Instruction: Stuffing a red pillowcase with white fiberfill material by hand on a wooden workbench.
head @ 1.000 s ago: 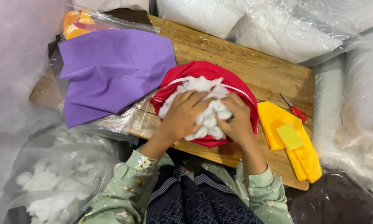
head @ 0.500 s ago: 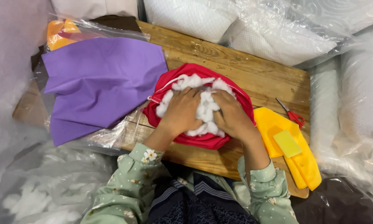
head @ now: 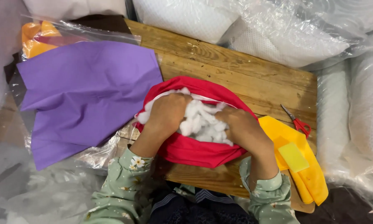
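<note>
Both hands press into white stuffing (head: 201, 120) that fills a red fabric cover (head: 195, 151) lying at the near middle of the wooden surface (head: 236, 70). The left hand (head: 166, 113) is curled, fingers buried in the fluff at its 9 o'clock side; the right hand (head: 241, 126) is likewise bent and sunk in at 3 o'clock, so neither grip shows clearly. A purple cloth (head: 87, 93) lies at 9 o'clock of the cover, a yellow cloth (head: 309, 178) with a yellow sponge (head: 293, 157) at 4 o'clock, and red-handled scissors (head: 296, 121) at 3 o'clock.
</note>
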